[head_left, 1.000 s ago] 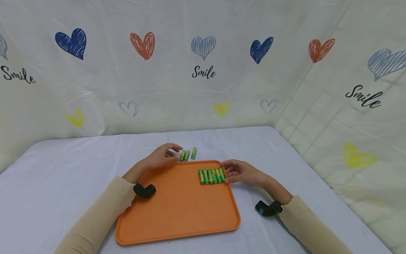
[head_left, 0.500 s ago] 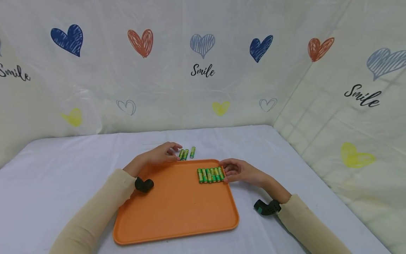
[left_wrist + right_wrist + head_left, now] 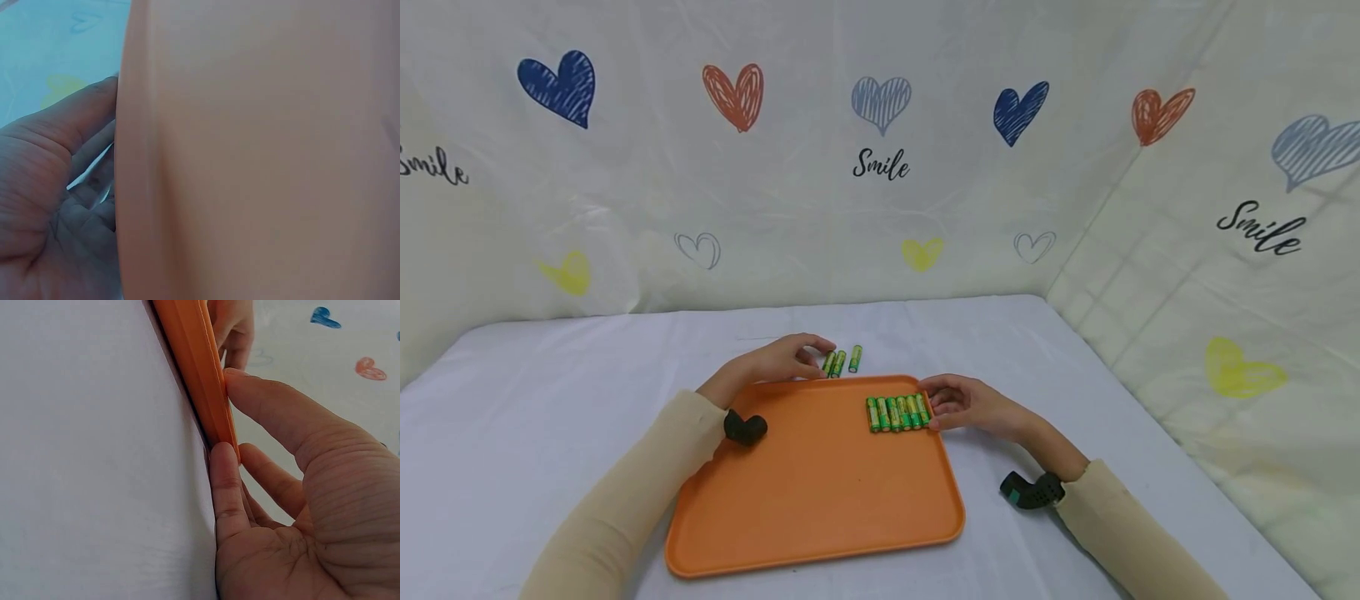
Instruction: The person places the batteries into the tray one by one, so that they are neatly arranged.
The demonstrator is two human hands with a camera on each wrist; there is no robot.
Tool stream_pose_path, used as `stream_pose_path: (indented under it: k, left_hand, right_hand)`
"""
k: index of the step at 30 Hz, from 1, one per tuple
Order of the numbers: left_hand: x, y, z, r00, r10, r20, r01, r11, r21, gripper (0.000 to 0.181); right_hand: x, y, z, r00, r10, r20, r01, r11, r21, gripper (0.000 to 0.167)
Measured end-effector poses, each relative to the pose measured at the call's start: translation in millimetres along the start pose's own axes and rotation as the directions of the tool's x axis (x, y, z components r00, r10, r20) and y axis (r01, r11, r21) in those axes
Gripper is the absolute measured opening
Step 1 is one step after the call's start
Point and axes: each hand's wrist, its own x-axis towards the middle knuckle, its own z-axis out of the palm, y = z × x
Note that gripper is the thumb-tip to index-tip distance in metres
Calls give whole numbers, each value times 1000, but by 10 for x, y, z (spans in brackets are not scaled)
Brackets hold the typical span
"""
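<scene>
My left hand (image 3: pixel 786 358) reaches over the far rim of an orange tray (image 3: pixel 820 483). Its thumb and forefinger lie spread at the ends of the leftmost of three green-yellow batteries (image 3: pixel 838 364) on the cloth behind the tray; whether they touch it I cannot tell. Inside the tray's far right corner, several matching batteries (image 3: pixel 898 414) lie side by side in a row. Beside that row, my right hand (image 3: pixel 973 408) rests against the tray's right rim. In the right wrist view its thumb (image 3: pixel 269 403) and a finger touch the rim. The left wrist view shows the tray hiding the left fingertips.
A white cloth (image 3: pixel 550 417) covers the table. Behind and to the right hang pale sheets (image 3: pixel 805 208) printed with hearts and "Smile". Dark bands with devices sit on the left wrist (image 3: pixel 745 428) and right wrist (image 3: pixel 1032 490).
My left hand has shifted slightly right, closer to the leftmost battery. The right hand stays at the tray's rim, and the batteries keep their places. The head view has tilted a little.
</scene>
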Motion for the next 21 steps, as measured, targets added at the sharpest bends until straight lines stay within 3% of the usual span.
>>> stream_pose_path:
  k: [21]
  left_hand:
    - [-3,-68,22,996,55,-66,-47,992,118,45]
  right_hand:
    - [-4,-2,-1,1000,8,-1,-8,1000,24,66]
